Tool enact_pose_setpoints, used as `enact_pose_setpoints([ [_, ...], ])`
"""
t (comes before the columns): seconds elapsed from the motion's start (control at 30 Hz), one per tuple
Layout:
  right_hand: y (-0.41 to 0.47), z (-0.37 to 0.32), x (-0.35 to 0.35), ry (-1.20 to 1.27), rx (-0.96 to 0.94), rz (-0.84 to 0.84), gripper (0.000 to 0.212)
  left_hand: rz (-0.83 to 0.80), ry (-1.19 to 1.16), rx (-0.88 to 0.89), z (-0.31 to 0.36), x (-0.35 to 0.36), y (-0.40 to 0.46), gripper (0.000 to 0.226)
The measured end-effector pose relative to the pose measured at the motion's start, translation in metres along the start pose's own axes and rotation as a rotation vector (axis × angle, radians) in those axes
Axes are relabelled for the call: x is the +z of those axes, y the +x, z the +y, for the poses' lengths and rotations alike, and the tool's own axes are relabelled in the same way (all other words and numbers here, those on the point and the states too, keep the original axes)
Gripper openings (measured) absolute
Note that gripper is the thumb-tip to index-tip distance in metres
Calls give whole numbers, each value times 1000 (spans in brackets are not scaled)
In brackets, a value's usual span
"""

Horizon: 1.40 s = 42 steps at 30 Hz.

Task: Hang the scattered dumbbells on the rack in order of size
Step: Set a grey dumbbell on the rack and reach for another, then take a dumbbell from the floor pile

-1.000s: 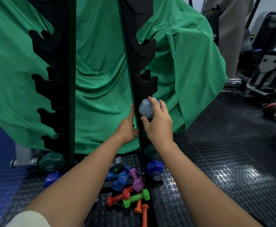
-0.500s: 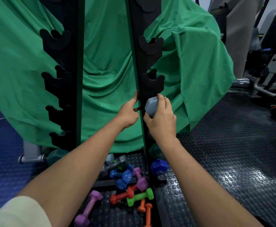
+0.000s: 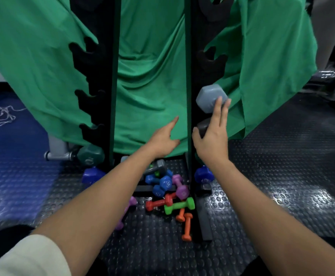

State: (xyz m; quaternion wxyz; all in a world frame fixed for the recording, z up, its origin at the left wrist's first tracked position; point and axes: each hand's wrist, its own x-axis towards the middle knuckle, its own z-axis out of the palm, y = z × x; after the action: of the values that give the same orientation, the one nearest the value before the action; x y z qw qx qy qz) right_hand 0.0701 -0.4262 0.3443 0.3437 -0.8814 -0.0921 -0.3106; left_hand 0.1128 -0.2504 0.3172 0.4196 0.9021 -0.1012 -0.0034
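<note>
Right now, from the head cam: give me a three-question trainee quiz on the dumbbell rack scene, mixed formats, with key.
1. True or false: the grey dumbbell sits on the rack's right upright.
2. Multiple choice: the right hand is A) gripping the grey dumbbell tightly, B) open, fingertips just touching it, C) down in the floor pile.
3. Fill in: the left hand is open in front of the ___ cloth.

Key: 1 true; 2 B; 3 green.

a green cloth (image 3: 148, 76) drapes behind; white cord (image 3: 0, 116) on blue mat (image 3: 13, 146); perhaps gym machines (image 3: 333, 76) at right.
</note>
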Motion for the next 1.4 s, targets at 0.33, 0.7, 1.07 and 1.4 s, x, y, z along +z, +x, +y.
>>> enact_pose_setpoints([
  [0.33,-103,25,94,13,-20,-379,57,-78,54,-393,-153,47,-71,81],
  [0.7,-160,113,182,1,355,-658,37,-79,-13,-659,-262,80,-96,74],
  [1.07,-91,150,292,16,464,-657,44,14,-14,-617,-310,94,-7,76],
  [1.4,-51,179,359,-52,537,-765,80,-86,-62,-684,-356,120,58,89],
])
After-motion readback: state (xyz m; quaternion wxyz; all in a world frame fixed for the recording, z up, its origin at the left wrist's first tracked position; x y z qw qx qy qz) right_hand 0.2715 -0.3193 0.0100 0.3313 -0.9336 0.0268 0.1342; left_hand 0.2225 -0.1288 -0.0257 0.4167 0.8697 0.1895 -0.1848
